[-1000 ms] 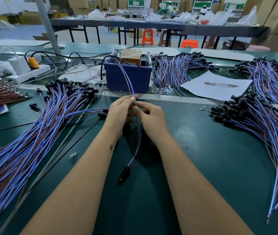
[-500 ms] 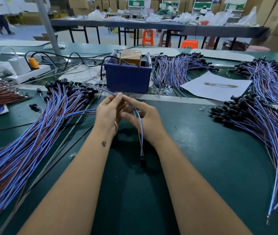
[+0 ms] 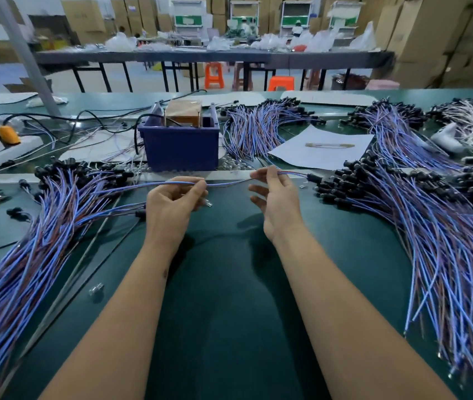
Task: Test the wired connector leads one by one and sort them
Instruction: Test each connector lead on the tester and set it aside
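Note:
One blue-and-brown lead (image 3: 229, 183) stretches level between my hands above the green mat. My left hand (image 3: 171, 206) pinches it near the middle, with a small clear bulb below its fingers. My right hand (image 3: 275, 197) pinches it further right between thumb and forefinger, its other fingers spread. The lead's black connector (image 3: 314, 178) points at the right pile of leads (image 3: 431, 241). A second big pile of leads (image 3: 36, 241) fans out on the left.
A blue bin (image 3: 181, 145) with a brown block inside stands behind my hands. White paper (image 3: 321, 153) lies to its right, a power strip (image 3: 4, 151) at far left. More lead bundles (image 3: 261, 125) lie at the back. A small clear bulb (image 3: 96, 290) lies loose on the mat.
The lead hung down from my joined hands with its connector near the mat. My hands have moved apart and my right hand has carried the connector end out toward the right pile.

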